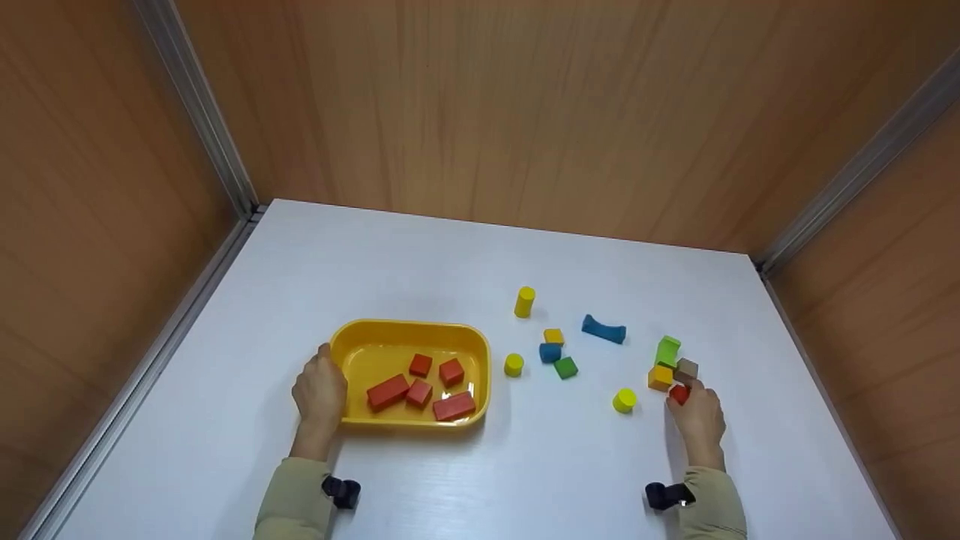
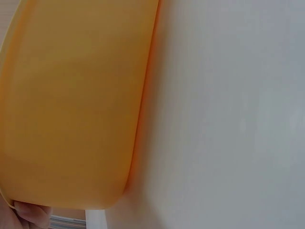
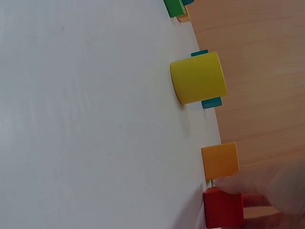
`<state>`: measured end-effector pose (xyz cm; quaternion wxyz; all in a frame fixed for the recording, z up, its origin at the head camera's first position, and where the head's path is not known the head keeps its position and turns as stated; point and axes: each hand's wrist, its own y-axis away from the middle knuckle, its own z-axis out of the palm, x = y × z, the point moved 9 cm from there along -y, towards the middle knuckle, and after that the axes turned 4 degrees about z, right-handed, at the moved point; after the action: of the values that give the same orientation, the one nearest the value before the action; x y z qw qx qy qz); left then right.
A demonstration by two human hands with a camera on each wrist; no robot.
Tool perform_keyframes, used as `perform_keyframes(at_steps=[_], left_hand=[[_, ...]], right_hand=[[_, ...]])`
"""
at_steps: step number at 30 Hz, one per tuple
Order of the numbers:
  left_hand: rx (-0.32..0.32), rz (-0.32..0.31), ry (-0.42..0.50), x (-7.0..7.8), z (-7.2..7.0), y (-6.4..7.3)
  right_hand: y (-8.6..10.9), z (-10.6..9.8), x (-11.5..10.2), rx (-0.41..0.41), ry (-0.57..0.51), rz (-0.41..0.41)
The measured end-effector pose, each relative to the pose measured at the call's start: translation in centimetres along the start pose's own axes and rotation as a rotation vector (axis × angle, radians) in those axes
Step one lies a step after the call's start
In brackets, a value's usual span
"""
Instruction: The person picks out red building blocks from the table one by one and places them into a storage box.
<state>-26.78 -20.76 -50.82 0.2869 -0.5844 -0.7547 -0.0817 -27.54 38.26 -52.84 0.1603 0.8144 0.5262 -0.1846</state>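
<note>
My left hand (image 1: 320, 390) grips the left rim of a yellow tray (image 1: 409, 325); in the left wrist view, fingers (image 2: 32, 213) curl at the rim by the tray's end wall. Inside the tray lie several red blocks (image 1: 388, 392), some cubes and some longer. Over on the right, my right hand (image 1: 699, 420) pinches a red block (image 3: 223, 208) between thumb and fingers. Right by that block sit an orange cube (image 1: 660, 377) and a greyish-brown block (image 1: 686, 370), with a light green block (image 1: 667, 350) behind them. A yellow cylinder (image 1: 624, 400) stands to the hand's left.
Between tray and right hand are a blue arched block (image 1: 604, 329), a tall yellow cylinder (image 1: 525, 302), a short yellow cylinder (image 1: 514, 365), a blue block (image 1: 550, 352), a green block (image 1: 566, 367) and a yellow-orange cube (image 1: 553, 337). Wooden panels (image 1: 480, 112) enclose the white table (image 1: 405, 480).
</note>
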Motion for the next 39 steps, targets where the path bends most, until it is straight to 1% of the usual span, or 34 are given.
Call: perform_keyframes(at_steps=[5, 9, 13, 17, 19, 24, 30, 36, 39], left_hand=[[0.006, 0.008, 0.021, 0.1, -0.1, 0.1], [0.005, 0.010, 0.017, 0.1, -0.1, 0.1], [-0.004, 0.001, 0.004, 0.0, -0.1, 0.1], [-0.022, -0.014, 0.000, 0.0, 0.0, 0.0], [-0.028, -0.019, 0.002, -0.1, 0.1, 0.0], [-0.024, -0.017, 0.000, -0.1, 0.1, 0.0], [-0.021, -0.011, -0.008, 0.0, 0.1, 0.0], [0.021, 0.020, 0.013, 0.3, -0.3, 0.1], [0.027, 0.022, 0.013, 0.3, -0.4, 0.2]], right_hand=[[-0.1, 0.1, 0.1, -0.011, -0.024, -0.005], [0.0, 0.2, 0.2, -0.029, -0.031, 0.015], [0.3, 0.1, 0.1, -0.049, -0.027, 0.032], [0.9, -0.5, -0.5, -0.044, -0.023, 0.024], [1.1, -0.9, -1.0, -0.033, -0.028, 0.007], [2.0, -2.0, -2.7, 0.015, -0.032, -0.071], [2.9, -2.6, -5.0, 0.029, -0.054, -0.112], [4.2, -3.1, -7.8, 0.087, -0.118, -0.207], [4.8, -3.2, -9.3, 0.107, -0.132, -0.247]])
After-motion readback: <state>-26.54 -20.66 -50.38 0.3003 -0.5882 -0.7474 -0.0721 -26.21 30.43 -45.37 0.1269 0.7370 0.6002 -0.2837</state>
